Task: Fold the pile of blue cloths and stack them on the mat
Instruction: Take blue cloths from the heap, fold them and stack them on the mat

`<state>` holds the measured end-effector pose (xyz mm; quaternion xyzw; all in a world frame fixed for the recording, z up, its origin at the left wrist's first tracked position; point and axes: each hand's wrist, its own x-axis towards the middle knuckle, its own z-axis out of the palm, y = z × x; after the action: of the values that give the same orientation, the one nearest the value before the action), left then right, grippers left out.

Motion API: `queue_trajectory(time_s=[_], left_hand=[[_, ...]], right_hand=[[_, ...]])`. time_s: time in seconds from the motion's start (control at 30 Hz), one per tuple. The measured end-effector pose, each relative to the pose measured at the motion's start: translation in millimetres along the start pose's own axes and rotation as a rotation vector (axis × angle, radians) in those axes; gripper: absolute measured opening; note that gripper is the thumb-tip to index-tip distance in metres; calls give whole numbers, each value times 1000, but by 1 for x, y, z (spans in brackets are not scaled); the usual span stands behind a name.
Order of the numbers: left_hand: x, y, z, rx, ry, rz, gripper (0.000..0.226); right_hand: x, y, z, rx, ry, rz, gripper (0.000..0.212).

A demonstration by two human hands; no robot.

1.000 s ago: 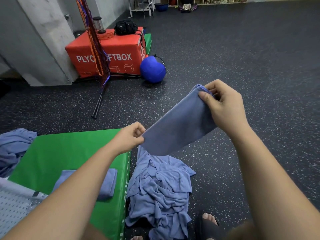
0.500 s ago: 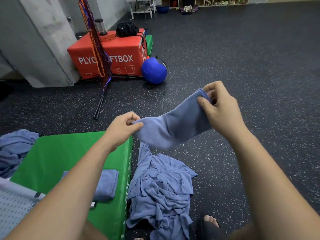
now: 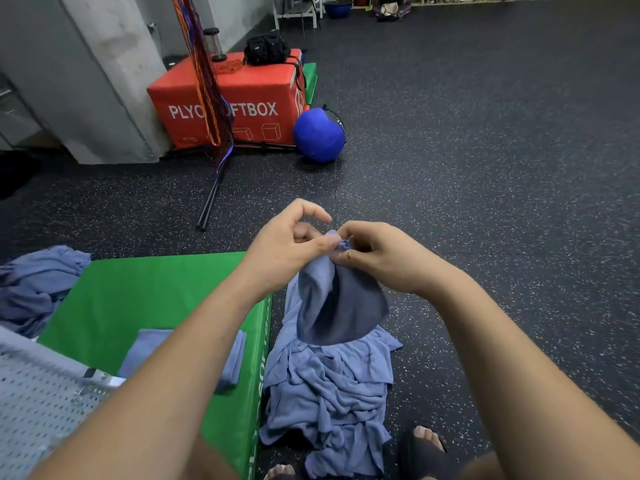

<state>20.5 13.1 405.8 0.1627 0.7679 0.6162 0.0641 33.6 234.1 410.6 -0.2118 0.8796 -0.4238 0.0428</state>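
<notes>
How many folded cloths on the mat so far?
1. One folded cloth lies on the green mat, partly behind the left forearm. More could be hidden under it. Another cloth is being folded in both hands, over the pile.

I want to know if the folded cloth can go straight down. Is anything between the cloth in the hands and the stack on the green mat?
Nothing visible blocks it. The held cloth hangs over the floor pile; the folded stack lies to its left on the mat, partly hidden only by the person's own left forearm.
</notes>
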Motion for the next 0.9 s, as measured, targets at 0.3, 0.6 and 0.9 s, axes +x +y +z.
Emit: queue_trajectory(time_s=[0.3, 0.6, 0.9], left_hand=[[-6, 1, -6, 58, 247, -35, 8], [-13, 8, 34, -184, 33, -210, 18], [-9, 1, 21, -436, 212, -183, 20]], right_hand=[[-6, 8, -30, 298, 199, -20, 27], [-12, 5, -38, 375, 256, -46, 13], [-13, 21, -45, 157, 469, 29, 8]])
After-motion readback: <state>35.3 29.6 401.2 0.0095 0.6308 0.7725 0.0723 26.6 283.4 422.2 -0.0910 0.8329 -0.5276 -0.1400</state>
